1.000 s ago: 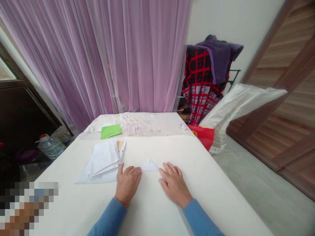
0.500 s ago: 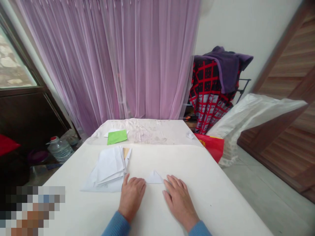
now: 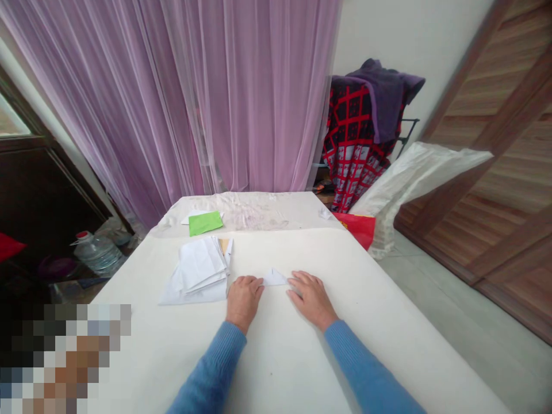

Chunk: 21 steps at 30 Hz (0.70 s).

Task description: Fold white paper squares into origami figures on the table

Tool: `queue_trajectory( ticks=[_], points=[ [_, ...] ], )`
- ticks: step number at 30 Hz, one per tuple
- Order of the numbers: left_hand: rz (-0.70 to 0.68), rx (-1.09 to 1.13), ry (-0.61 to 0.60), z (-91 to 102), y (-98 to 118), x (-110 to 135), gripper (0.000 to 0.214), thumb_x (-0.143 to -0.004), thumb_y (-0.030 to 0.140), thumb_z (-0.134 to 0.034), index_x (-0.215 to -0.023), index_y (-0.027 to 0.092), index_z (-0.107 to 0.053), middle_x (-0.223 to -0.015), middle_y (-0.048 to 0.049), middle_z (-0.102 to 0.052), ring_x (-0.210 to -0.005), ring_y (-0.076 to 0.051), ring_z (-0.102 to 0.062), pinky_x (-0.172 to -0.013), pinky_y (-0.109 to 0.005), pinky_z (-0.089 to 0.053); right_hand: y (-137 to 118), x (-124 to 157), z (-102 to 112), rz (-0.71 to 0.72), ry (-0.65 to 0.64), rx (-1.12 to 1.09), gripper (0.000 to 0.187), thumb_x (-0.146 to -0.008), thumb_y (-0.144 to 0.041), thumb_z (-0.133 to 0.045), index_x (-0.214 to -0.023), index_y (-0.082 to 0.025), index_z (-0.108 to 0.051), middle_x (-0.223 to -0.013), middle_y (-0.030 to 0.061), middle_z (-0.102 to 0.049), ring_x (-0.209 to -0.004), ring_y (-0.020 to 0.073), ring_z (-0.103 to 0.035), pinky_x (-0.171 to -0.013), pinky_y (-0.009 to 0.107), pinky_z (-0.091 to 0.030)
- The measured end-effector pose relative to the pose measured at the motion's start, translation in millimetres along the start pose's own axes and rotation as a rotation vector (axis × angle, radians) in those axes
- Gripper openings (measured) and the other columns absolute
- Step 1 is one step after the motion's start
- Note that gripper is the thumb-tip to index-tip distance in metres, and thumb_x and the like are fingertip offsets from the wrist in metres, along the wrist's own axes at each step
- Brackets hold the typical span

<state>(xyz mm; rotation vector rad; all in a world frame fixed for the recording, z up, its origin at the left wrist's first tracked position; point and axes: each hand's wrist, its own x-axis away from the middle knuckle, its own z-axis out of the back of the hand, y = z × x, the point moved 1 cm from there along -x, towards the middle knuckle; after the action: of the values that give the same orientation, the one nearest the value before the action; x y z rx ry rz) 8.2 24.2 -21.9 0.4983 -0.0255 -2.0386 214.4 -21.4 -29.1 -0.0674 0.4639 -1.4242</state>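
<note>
A small folded piece of white paper (image 3: 274, 278), shaped like a low triangle with a short dark line near its peak, lies on the white table (image 3: 293, 356). My left hand (image 3: 245, 299) rests palm down, fingertips at the paper's left corner, fingers close together and slightly bent. At the right corner my right hand (image 3: 311, 296) lies with its fingers stretched out and thumb apart, the index fingertip touching the paper. Left of my left hand is a pile of white paper sheets (image 3: 200, 264), with a tan piece (image 3: 224, 246) showing at its edge.
A green paper square (image 3: 206, 223) lies farther back on the table, near a crumpled clear plastic sheet (image 3: 254, 213). Past the right edge are a red bag (image 3: 357, 229) and a pale plastic-wrapped bundle (image 3: 392, 190). A large water bottle (image 3: 98, 253) stands at left.
The whole view has shifted, so more of both forearms shows. My hands stay at the two corners of the folded paper. My left thumb no longer shows apart from the fingers.
</note>
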Motion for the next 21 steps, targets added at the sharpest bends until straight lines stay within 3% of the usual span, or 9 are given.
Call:
queue_trajectory(
  ticks=[6, 14, 21],
  points=[
    [0.003, -0.019, -0.027, 3.0, 2.0, -4.1, 0.023, -0.091, 0.028, -0.054, -0.106, 0.022, -0.070, -0.096, -0.0075, -0.070, -0.089, -0.022, -0.061, -0.081, -0.036, -0.047, 8.3, -13.6, -4.7, 0.121, -0.017, -0.045, 0.025, -0.088, -0.030, -0.060, -0.111, -0.027, -0.068, -0.128, 0.0048, -0.063, -0.122, 0.0221, -0.051, -0.102, 0.041, -0.035],
    [-0.023, -0.119, -0.192, 8.8, 4.7, -17.1, 0.019, -0.087, 0.035, -0.061, -0.101, 0.024, -0.070, -0.095, -0.0063, -0.067, -0.086, -0.023, -0.061, -0.075, -0.033, -0.046, 11.1, -32.4, -1.0, 0.286, -0.090, -0.028, 0.023, -0.091, -0.031, -0.058, -0.112, -0.028, -0.067, -0.122, 0.0050, -0.064, -0.113, 0.0209, -0.053, -0.093, 0.037, -0.037],
    [-0.031, -0.082, -0.169, 4.1, 4.0, -18.4, 0.024, -0.095, 0.034, -0.048, -0.098, 0.023, -0.069, -0.094, -0.0060, -0.066, -0.085, -0.020, -0.061, -0.077, -0.032, -0.046, 5.6, -33.8, -1.6, 0.309, -0.070, -0.039, 0.021, -0.092, -0.030, -0.057, -0.109, -0.026, -0.067, -0.116, 0.0057, -0.065, -0.107, 0.0201, -0.054, -0.089, 0.034, -0.038]
  ],
)
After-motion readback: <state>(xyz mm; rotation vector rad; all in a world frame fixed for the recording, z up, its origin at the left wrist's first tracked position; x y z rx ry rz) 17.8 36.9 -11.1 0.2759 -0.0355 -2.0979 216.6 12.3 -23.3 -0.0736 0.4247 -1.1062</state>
